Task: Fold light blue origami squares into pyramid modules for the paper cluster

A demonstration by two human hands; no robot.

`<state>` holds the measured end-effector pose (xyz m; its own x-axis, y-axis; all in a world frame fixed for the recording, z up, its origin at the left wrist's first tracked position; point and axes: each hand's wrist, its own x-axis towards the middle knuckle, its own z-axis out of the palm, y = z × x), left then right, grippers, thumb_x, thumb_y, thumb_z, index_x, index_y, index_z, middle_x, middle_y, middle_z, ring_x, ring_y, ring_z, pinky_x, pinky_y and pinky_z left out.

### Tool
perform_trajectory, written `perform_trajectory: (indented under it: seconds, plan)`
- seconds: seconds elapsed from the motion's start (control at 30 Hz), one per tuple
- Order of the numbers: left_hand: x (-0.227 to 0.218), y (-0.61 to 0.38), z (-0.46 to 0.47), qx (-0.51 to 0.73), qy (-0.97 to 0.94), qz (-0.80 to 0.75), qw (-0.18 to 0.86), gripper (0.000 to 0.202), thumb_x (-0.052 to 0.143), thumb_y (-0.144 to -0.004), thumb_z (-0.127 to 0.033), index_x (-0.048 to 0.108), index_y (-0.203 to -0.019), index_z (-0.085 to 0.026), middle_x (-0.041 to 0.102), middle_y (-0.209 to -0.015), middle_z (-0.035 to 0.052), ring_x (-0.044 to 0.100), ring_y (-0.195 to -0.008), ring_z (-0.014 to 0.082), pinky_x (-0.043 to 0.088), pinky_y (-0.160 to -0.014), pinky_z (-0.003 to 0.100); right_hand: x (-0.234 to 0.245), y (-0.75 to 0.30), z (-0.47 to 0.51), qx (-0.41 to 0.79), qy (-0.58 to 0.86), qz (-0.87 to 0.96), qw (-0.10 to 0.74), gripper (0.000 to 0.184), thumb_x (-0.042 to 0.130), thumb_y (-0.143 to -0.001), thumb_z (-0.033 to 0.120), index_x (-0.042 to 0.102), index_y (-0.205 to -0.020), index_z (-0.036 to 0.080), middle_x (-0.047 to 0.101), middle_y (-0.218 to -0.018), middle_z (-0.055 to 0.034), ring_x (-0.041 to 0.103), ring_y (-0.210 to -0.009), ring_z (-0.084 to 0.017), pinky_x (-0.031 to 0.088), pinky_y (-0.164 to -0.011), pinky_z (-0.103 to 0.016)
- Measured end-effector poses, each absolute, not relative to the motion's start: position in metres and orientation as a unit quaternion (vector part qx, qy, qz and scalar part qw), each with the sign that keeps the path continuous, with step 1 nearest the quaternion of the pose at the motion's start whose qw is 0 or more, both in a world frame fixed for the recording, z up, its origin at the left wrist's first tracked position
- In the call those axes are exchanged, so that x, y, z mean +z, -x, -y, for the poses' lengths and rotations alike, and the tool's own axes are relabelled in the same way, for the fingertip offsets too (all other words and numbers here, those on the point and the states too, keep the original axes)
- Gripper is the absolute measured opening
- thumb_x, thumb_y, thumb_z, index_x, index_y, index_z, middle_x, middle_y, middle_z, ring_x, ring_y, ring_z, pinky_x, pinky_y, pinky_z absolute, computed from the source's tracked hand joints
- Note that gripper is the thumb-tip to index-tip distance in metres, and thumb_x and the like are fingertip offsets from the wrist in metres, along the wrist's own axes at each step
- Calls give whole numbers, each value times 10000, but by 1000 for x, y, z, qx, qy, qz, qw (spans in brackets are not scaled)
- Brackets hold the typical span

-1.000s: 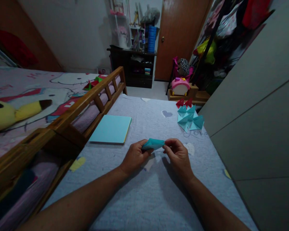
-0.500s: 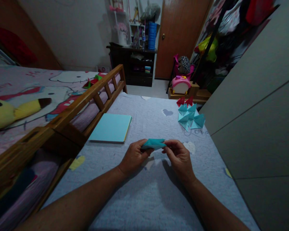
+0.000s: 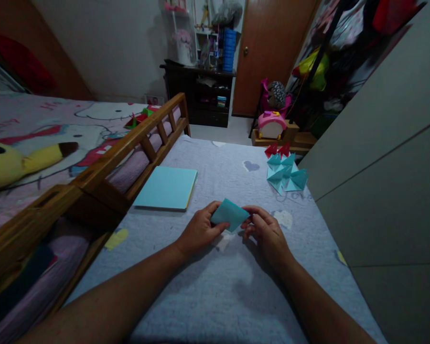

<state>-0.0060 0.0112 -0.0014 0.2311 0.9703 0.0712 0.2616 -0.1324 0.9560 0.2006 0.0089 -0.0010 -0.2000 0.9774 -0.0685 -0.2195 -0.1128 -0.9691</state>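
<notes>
Both of my hands hold a small folded teal paper piece (image 3: pixel 229 214) just above a grey-blue bedspread (image 3: pixel 215 286). My left hand (image 3: pixel 199 230) pinches its left edge with thumb and fingers closed. My right hand (image 3: pixel 267 232) pinches its right corner, fingers curled. The paper now shows a flat diamond-like face tilted toward me. A stack of light blue square paper sheets (image 3: pixel 166 188) lies to the upper left of my hands. A cluster of finished teal and red folded paper shapes (image 3: pixel 284 171) sits at the far right of the bed.
A wooden bed rail (image 3: pixel 129 143) runs along the left, with a second bed and a yellow plush toy (image 3: pixel 7 165) beyond it. A grey wardrobe wall (image 3: pixel 380 167) borders the right. A dark shelf unit (image 3: pixel 200 98), a door and toys stand at the back.
The folded teal paper has been turned from a thin edge-on strip to a broader flat face. Both hands stay in nearly the same place, slightly closer together.
</notes>
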Motion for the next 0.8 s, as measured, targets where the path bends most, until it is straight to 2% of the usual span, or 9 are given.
perform_trajectory:
  seconds: [0.07, 0.13, 0.2, 0.3, 0.37, 0.47, 0.57, 0.63, 0.8]
  plan:
    - [-2, 7, -11, 386, -639, -482, 459, 296, 688, -802, -259, 637, -1080, -170, 642, -860, -1, 578, -729, 149, 435, -661, 226, -1, -198, -9, 597, 425, 460, 502, 367, 789, -763, 404, 610, -1045, 251, 635, -894, 10, 623, -669, -129, 515, -542, -239]
    - [-1, 6, -10, 384, -636, -483, 463, 266, 693, -796, -257, 643, -1042, -170, 637, -844, -4, 576, -724, 145, 437, -662, 224, 0, -194, -9, 573, 436, 467, 514, 384, 829, -710, 354, 582, -986, 253, 630, -897, 23, 637, -684, -132, 503, -519, -222]
    - [1, 5, -9, 399, -620, -479, 477, 281, 714, -778, -256, 633, -1033, -171, 637, -854, -3, 577, -732, 142, 442, -671, 223, 1, -192, -9, 561, 439, 480, 512, 323, 805, -732, 353, 580, -934, 239, 626, -811, 30, 630, -660, -131, 494, -516, -219]
    - [3, 1, -10, 444, -538, -465, 545, 470, 772, -718, -264, 567, -1135, -191, 644, -855, -16, 572, -678, 125, 436, -623, 214, 3, -191, -9, 553, 441, 494, 506, 265, 773, -762, 359, 590, -897, 224, 624, -700, 35, 617, -616, -131, 486, -527, -225]
    - [3, -2, -10, 464, -473, -453, 597, 539, 816, -664, -284, 554, -1126, -191, 642, -820, -27, 555, -623, 110, 419, -575, 205, 3, -190, -8, 552, 447, 489, 506, 262, 768, -763, 367, 591, -889, 222, 637, -670, 33, 613, -588, -132, 486, -527, -231]
    - [4, -3, -10, 464, -436, -446, 629, 455, 857, -613, -325, 619, -959, -153, 612, -720, -32, 515, -569, 90, 391, -540, 200, 5, -190, -6, 550, 450, 479, 515, 260, 767, -764, 378, 592, -876, 223, 654, -654, 29, 612, -565, -135, 500, -542, -247]
    - [6, -4, -8, 444, -452, -451, 629, 320, 829, -657, -340, 659, -836, -136, 545, -587, -48, 457, -506, 72, 348, -495, 195, 7, -190, -4, 558, 432, 490, 512, 248, 775, -767, 373, 611, -878, 222, 672, -701, 14, 630, -610, -143, 518, -575, -258]
    - [7, -4, -6, 434, -461, -451, 629, 266, 797, -696, -334, 666, -826, -143, 541, -549, -49, 460, -482, 74, 339, -471, 193, 9, -191, -3, 567, 414, 495, 512, 233, 756, -792, 391, 636, -900, 223, 679, -769, 0, 644, -663, -152, 523, -587, -262]
    - [9, -3, -5, 418, -485, -440, 630, 243, 770, -741, -329, 638, -847, -155, 662, -669, 1, 601, -550, 107, 438, -504, 208, 9, -198, -4, 601, 409, 468, 502, 247, 678, -851, 461, 692, -895, 219, 657, -808, -5, 586, -641, -126, 477, -572, -241]
